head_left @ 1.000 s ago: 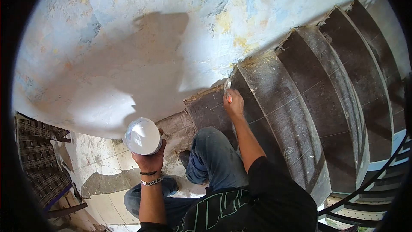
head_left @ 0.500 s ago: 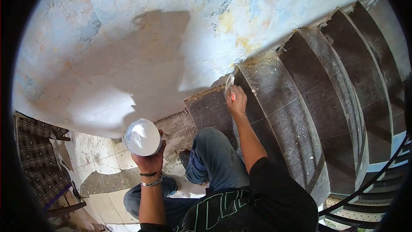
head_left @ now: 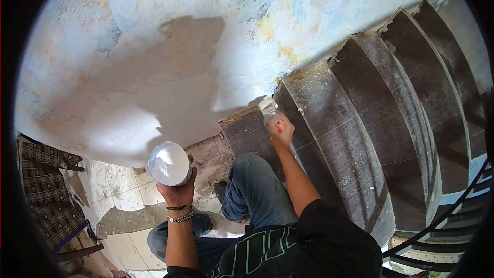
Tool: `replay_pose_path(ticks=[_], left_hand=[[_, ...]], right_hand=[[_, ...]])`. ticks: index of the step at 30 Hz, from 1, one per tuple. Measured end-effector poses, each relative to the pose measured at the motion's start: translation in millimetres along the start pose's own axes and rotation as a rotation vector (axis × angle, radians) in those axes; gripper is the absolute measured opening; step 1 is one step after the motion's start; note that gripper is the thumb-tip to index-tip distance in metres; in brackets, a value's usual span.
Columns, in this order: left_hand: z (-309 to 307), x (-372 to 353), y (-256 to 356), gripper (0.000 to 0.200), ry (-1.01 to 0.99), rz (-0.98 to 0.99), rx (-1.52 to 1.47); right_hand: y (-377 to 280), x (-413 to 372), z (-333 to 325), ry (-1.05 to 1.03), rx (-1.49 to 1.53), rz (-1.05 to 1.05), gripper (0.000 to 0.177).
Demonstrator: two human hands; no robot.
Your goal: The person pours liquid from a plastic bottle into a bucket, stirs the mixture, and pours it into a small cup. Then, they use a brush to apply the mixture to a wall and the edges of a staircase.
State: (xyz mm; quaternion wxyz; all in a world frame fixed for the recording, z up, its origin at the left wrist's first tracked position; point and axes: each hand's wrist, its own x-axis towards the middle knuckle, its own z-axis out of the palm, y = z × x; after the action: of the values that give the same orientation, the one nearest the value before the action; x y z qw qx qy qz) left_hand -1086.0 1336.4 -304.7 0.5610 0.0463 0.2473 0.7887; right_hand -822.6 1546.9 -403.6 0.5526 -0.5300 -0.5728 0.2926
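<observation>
L hand: left hand (head_left: 178, 189) – grip closed from below round the round white container (head_left: 169, 163), which is held up over the floor tiles (head_left: 123, 191), well apart from the spot being worked on. The top looks full of white stuff.
R hand: right hand (head_left: 281, 129) – grip wrapped on the orange handle of the putty knife (head_left: 268, 106). The blade is smeared white and points up-left.
Knife pos: at the foot of the wall (head_left: 154, 62), where it meets the lowest dark step (head_left: 248, 133). Can't tell if the blade tip touches the plaster.
Change vs 0.5 s ago: the blade was edge-on, tucked in the wall/step seam. Now its broad face is turned to cam and it has shifted a bit left. The wrist has dropped slightly. Container approx. same place.
Read: prob. one pass along the seam is done and the blade has rolled off it. The fresh white patch ends right by the knife.
Around: stairs (head_left: 381, 103) curve up to the right, with a dark railing (head_left: 455, 216) at the far right. Jeans knee (head_left: 257, 188) is between the arms, and a patterned cloth (head_left: 46, 188) is at the left edge.
</observation>
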Motion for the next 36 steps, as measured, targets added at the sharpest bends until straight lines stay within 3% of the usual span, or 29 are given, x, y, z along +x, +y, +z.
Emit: replay_pose_path(ticks=[2, 8, 11, 14, 18, 24, 26, 27, 29, 30, 31, 36], left_hand=[[-0.4, 1.3, 0.3, 0.052, -0.024, -0.003, -0.003], [3.3, -0.1, 2.8, 0.051, 0.019, 0.007, -0.014], [7.4, 2.3, 2.4, 0.051, 0.017, 0.013, -0.020], [6.6, 3.2, 2.4, 0.052, 0.015, 0.005, -0.016], [9.8, 6.2, -3.6, 0.057, 0.040, -0.004, 0.001], [14.1, 7.4, -9.6, 0.058, 0.039, -0.018, 0.022], [15.0, 9.8, -14.4, 0.058, 0.040, -0.036, -0.022], [11.7, 8.7, -16.1, 0.058, 0.056, -0.033, -0.048], [12.7, 12.3, -22.4, 0.062, -0.014, 0.025, 0.204], [11.2, 18.1, -25.1, 0.065, -0.017, -0.066, 0.090], [24.4, 16.5, -27.1, 0.069, 0.020, -0.086, 0.090], [32.9, 21.6, -37.5, 0.059, 0.063, -0.149, 0.088]], right_hand=[[5.5, 10.5, 5.1, 0.034, 0.136, 0.240, 0.022], [-58.7, 57.1, 17.3, 0.066, 0.542, 0.133, 0.016], [-113.9, 53.3, -19.2, 0.069, 0.506, 0.082, 0.017], [-93.0, 32.7, -37.5, 0.044, 0.306, 0.092, 0.017], [-39.8, 31.1, 1.6, -0.013, 0.352, 0.254, 0.019], [-125.3, 54.3, -22.5, 0.068, 0.410, -0.052, 0.021], [-149.3, 45.3, -49.9, 0.083, 0.276, 0.044, 0.023], [-153.9, 39.3, -58.6, 0.043, 0.421, 0.054, 0.024], [-174.5, 28.7, -66.5, -0.077, 0.650, 0.082, 0.027], [-189.4, 24.4, -70.3, -0.153, 0.723, 0.094, 0.029], [-196.4, 22.7, -72.0, -0.238, 0.729, 0.014, 0.031], [-223.4, 9.6, -74.0, -0.428, 0.702, 0.024, 0.034]])
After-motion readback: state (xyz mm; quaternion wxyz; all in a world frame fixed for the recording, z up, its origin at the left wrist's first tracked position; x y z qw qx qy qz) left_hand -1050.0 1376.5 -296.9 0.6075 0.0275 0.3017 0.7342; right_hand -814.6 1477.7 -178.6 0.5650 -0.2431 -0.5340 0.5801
